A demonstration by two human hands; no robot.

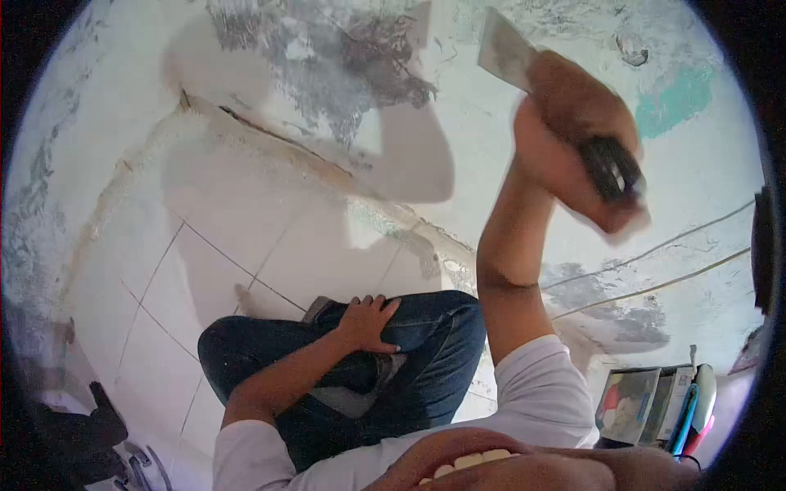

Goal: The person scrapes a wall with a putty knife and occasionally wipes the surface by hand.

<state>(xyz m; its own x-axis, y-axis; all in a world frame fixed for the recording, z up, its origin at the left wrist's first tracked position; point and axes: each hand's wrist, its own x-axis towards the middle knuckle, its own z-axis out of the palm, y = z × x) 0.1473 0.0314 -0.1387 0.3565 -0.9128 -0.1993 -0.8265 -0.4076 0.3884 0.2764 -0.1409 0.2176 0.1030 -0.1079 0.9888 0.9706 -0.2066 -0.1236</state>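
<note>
My right hand (573, 131) is raised in front of the wall, its fingers wrapped round the black handle of a putty knife (503, 53). The wide, flat blade points up and left over the pale wall, and the handle's end juts out at the lower right of my fist. The hand is somewhat smeared by motion. My left hand (366, 324) lies on my bent leg in blue jeans (430, 327), fingers spread and nothing in them.
Grey bare patches mark the peeling wall (483, 139). A cracked ledge (327, 168) runs along its foot above white floor tiles (221, 282). Two cables (655, 288) cross the wall at right, above a box of items (639, 401). Dark objects (86, 430) stand at lower left.
</note>
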